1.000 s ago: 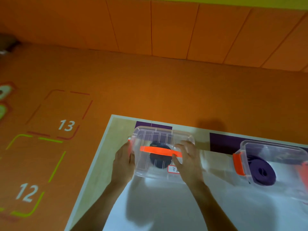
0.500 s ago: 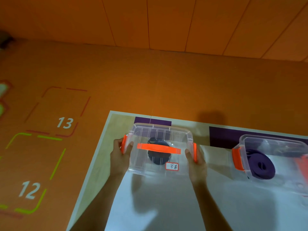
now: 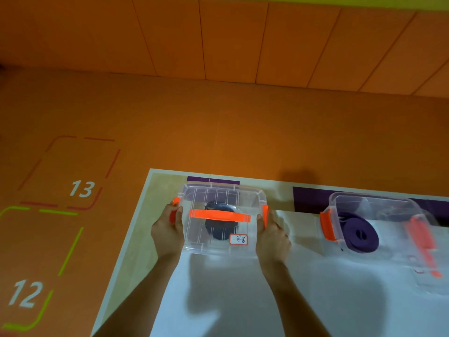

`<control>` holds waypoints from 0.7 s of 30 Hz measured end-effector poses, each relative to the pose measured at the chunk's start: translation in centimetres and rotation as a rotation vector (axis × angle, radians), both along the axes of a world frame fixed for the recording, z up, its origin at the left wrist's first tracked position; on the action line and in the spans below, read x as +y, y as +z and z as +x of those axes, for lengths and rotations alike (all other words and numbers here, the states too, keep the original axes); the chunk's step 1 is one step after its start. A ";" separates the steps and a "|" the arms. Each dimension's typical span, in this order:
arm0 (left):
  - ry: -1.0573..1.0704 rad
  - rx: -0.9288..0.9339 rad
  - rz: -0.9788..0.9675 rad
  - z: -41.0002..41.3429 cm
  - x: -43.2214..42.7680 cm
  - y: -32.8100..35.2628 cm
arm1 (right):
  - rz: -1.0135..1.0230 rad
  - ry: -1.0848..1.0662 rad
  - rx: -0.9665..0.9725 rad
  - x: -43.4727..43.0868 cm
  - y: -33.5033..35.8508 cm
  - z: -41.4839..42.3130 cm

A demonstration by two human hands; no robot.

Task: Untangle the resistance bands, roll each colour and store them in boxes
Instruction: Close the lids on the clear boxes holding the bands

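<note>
1. Clear box (image 3: 220,249): stood on the desk (image 3: 145,227) near its 11 o'clock corner, lid on. An orange handle (image 3: 218,216) lay flat across the lid from 9 to 3 o'clock. A red-bordered label (image 3: 238,239) sat at the lid's 5 o'clock corner, its writing illegible.

2. Dark rolled band (image 3: 220,233): seen through the lid in the middle of the clear box, partly behind the orange handle. Dark blue or black, could not be told.

3. Left hand (image 3: 167,229): at the clear box's 9 o'clock end, fingers and thumb curled about the left clip (image 3: 175,203), grasping the box.

4. Right hand (image 3: 272,235): at the 3 o'clock end, wrapped round that end beside the right clip (image 3: 265,212), likewise grasping the box.

5. Second box (image 3: 379,205): clear, at 3 o'clock of the first and well apart from it, on the same desk, somewhat blurred. It held a purple rolled band (image 3: 359,235) close to its 9 o'clock wall. An orange clip (image 3: 326,226) showed at that end. Whether its lid was on could not be told.

6. Desk: pale wood, its nearer part covered by a white sheet (image 3: 315,288), with purple patches (image 3: 308,198) along the 12 o'clock edge.

7. Floor (image 3: 218,132): orange, at 9 and 12 o'clock of the desk, with marked squares numbered 13 (image 3: 82,189) and 12 (image 3: 25,293) at 9 o'clock.
</note>
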State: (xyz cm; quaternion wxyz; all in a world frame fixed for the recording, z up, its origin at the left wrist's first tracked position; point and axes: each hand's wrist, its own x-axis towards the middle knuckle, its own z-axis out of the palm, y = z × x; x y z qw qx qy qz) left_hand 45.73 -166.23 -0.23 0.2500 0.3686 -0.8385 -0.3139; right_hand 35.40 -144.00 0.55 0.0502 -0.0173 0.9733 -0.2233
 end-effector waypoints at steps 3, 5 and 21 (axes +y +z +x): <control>-0.025 -0.042 -0.019 0.2 -0.1 0.6 | 0.122 0.054 -0.048 -0.3 0.6 0.0; -0.088 -0.095 -0.056 0.4 -0.4 1.5 | 0.149 0.111 -0.101 -0.2 1.3 0.2; -0.644 -0.437 -0.469 10.7 10.5 10.2 | 0.339 0.201 0.095 12.1 10.2 14.9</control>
